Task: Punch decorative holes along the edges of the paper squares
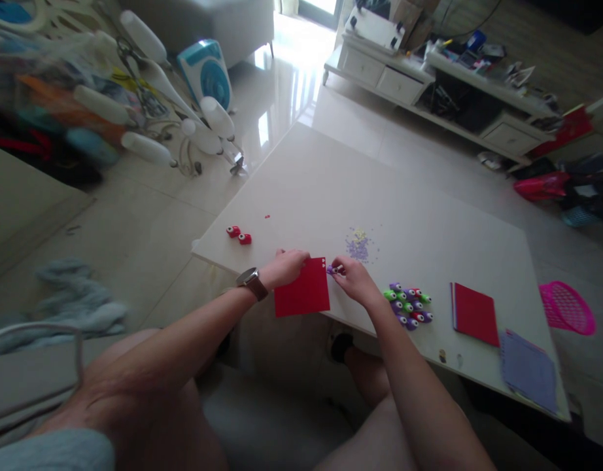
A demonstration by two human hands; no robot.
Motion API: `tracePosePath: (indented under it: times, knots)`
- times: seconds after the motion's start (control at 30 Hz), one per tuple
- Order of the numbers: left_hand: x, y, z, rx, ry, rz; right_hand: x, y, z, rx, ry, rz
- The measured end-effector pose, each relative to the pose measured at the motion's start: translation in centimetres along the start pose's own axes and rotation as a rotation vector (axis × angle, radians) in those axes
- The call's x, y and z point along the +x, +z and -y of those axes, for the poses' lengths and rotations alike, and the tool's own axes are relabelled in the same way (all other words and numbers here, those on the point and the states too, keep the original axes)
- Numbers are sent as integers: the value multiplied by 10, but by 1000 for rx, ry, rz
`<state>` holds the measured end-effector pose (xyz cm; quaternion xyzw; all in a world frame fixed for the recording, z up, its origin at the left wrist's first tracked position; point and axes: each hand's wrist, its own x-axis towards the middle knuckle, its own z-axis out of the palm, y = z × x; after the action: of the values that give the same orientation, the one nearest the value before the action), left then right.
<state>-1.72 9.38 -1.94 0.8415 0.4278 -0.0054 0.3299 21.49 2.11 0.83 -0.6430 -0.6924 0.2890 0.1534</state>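
Observation:
My left hand [292, 265], with a watch on its wrist, grips the top edge of a red sheet of paper [301, 294] that hangs partly over the table's front edge. Small light cut-outs show in the sheet's upper right corner. My right hand [353, 278] is closed around a small purple craft punch [332, 269], held at the sheet's right edge near that corner. I cannot tell whether the paper is inside its slot. Beyond the right hand lies a pile of purple and yellow paper bits [359, 247]. Several purple, green and red punches [408, 305] stand grouped right of the right forearm.
Two red punches [239, 235] and a few red bits [267, 216] lie left on the white table [326, 170]. At right are a red paper stack [475, 314], punched purple sheets [527, 366] and a pink basket [569, 307]. A blue fan [206, 72] stands on the floor.

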Motion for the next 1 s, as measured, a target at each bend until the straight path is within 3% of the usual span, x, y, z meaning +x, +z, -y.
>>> tracePosePath:
  times: [1.0]
  knots:
    - [2,7,1,7,25,12,-1,-2,6,-10,-57,67]
